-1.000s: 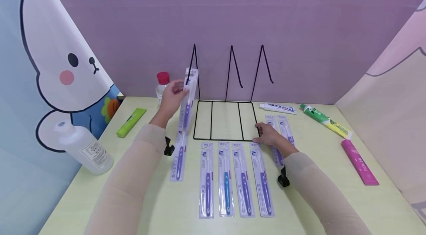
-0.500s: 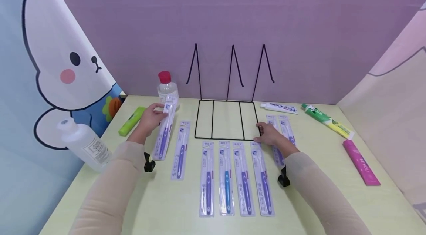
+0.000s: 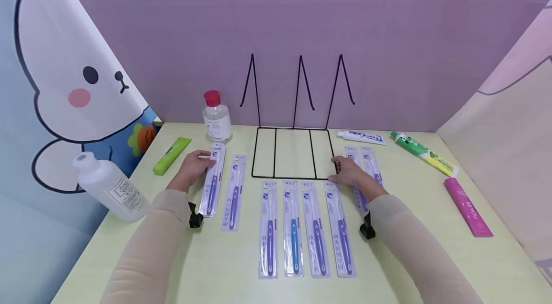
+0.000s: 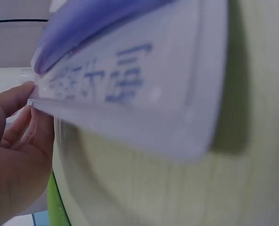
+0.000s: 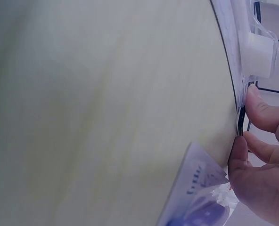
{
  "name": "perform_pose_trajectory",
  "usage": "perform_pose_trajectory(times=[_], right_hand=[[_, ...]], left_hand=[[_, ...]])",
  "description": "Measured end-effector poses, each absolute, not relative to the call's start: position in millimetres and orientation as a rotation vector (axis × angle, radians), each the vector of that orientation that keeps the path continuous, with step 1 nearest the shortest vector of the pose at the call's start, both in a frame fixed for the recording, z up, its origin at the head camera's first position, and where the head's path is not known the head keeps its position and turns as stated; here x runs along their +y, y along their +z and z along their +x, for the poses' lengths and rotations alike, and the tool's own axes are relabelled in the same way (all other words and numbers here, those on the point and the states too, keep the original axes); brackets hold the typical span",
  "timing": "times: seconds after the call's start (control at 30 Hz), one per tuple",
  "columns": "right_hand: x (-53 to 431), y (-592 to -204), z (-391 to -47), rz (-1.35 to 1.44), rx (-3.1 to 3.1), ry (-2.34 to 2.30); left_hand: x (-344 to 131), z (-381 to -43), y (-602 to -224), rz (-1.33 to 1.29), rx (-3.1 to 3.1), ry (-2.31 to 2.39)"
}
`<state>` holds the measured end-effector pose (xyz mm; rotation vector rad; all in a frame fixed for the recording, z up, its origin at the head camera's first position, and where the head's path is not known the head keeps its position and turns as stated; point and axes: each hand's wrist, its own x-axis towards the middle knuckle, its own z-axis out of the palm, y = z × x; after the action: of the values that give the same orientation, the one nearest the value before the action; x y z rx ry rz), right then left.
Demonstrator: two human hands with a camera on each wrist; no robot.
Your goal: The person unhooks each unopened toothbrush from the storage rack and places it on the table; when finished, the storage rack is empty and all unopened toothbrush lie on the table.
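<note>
My left hand (image 3: 195, 168) pinches the left edge of a packaged purple toothbrush (image 3: 212, 184), low over the table at the left. In the left wrist view, thumb and fingertips meet on the edge of that pack (image 4: 130, 103), its lower end tilted toward the camera. Another purple toothbrush pack (image 3: 234, 194) lies just right of it. My right hand (image 3: 348, 172) grips the front right corner of a black wire rack (image 3: 293, 178) with three upright hooks. Seen from the right wrist, the fingers (image 5: 241, 148) close around the dark wire, right beside a toothbrush pack.
Several toothbrush packs (image 3: 294, 232) lie in a row before the rack, and two more (image 3: 371, 165) by my right hand. Toothpaste tubes (image 3: 360, 138) lie right, including a pink one (image 3: 467, 207). A red-capped bottle (image 3: 217, 119), green tube (image 3: 172, 155) and white bottle (image 3: 114, 189) are left.
My left hand has carried the toothbrush pack from the rack's left hook leftward and down to the table, beside the other pack. The right hand has stayed at the rack's corner.
</note>
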<state>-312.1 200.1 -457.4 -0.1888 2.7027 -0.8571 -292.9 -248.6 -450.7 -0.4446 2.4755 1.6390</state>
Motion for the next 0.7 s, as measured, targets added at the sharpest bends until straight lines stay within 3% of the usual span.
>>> perform_pose_trajectory(times=[0.7], right_hand=[[202.7, -457.0, -306.1, -0.169, 2.699, -0.833]], left_hand=[[-247.7, -288.6, -462.2, -0.491, 2.654, 1.378]])
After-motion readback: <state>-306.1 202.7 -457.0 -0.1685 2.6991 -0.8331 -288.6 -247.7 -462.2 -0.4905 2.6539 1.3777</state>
